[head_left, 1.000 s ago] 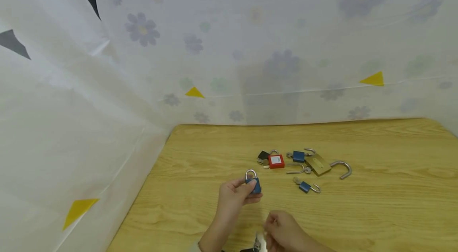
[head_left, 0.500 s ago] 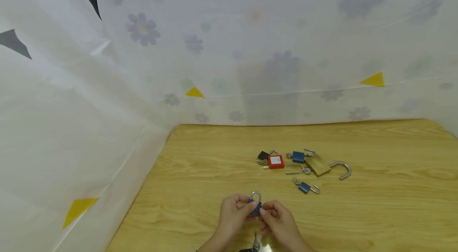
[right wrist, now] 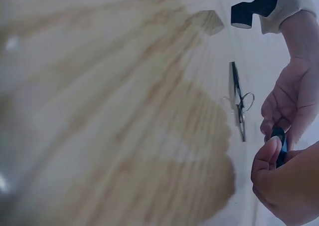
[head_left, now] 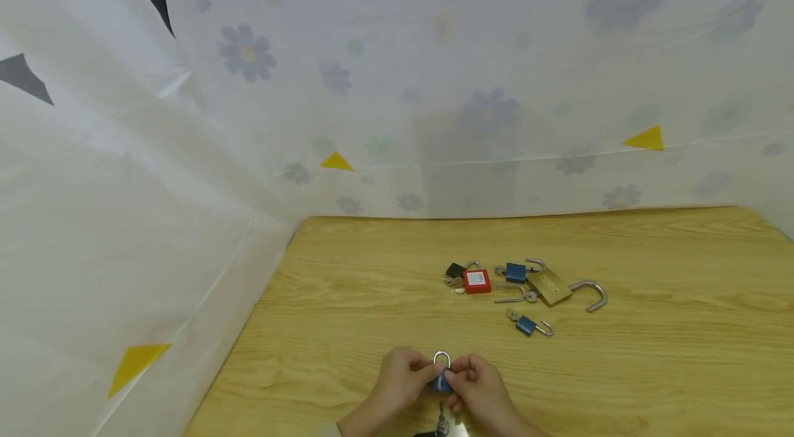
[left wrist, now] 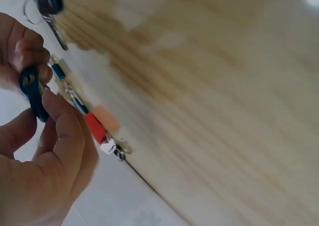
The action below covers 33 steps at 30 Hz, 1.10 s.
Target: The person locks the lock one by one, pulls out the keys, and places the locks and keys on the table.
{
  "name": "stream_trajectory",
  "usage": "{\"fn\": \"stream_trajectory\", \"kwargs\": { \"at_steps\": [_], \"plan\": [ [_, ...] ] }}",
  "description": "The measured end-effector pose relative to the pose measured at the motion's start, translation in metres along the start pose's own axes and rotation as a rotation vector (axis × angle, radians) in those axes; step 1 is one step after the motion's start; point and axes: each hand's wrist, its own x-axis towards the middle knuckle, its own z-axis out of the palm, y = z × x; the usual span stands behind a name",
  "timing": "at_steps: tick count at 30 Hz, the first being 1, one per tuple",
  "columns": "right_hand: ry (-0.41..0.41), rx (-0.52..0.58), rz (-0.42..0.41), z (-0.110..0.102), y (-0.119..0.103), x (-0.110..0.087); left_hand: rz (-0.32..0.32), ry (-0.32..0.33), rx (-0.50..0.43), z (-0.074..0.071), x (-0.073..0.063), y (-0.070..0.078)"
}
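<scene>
Both hands are at a small blue padlock (head_left: 441, 382) near the front of the table, its silver shackle (head_left: 442, 357) pointing away from the body. My left hand (head_left: 399, 382) grips the padlock's left side between thumb and fingers. On its other side, my right hand (head_left: 480, 387) pinches the lower right of the body with thumb and fingertips. In the left wrist view the keyhole end of the padlock (left wrist: 31, 81) faces the camera. The right wrist view shows only part of the blue body (right wrist: 280, 145) between the hands.
A bunch of keys (head_left: 442, 424) with a dark fob lies below the hands. Farther back are a red padlock (head_left: 477, 281), a black padlock (head_left: 455, 270), a large brass padlock (head_left: 549, 287) with open shackle, and small blue padlocks (head_left: 525, 325) with keys. A patterned curtain (head_left: 347, 99) stands behind.
My left hand has drawn the blue padlock down toward the body. My right hand has come up from the table front and now pinches the padlock's right side.
</scene>
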Motion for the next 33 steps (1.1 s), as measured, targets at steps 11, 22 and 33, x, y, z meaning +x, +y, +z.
{"fn": "stream_trajectory", "kwargs": {
  "at_steps": [11,22,33],
  "plan": [
    [0.033,-0.143,0.018,0.005,0.002,0.008,0.029,-0.008,0.123,0.002,0.011,-0.011],
    [0.004,-0.262,0.009,0.006,-0.003,0.011,0.069,0.028,0.237,0.003,0.012,-0.012],
    [-0.083,-0.414,-0.089,-0.002,-0.005,0.014,0.065,-0.063,0.34,-0.001,0.018,-0.01]
  ]
}}
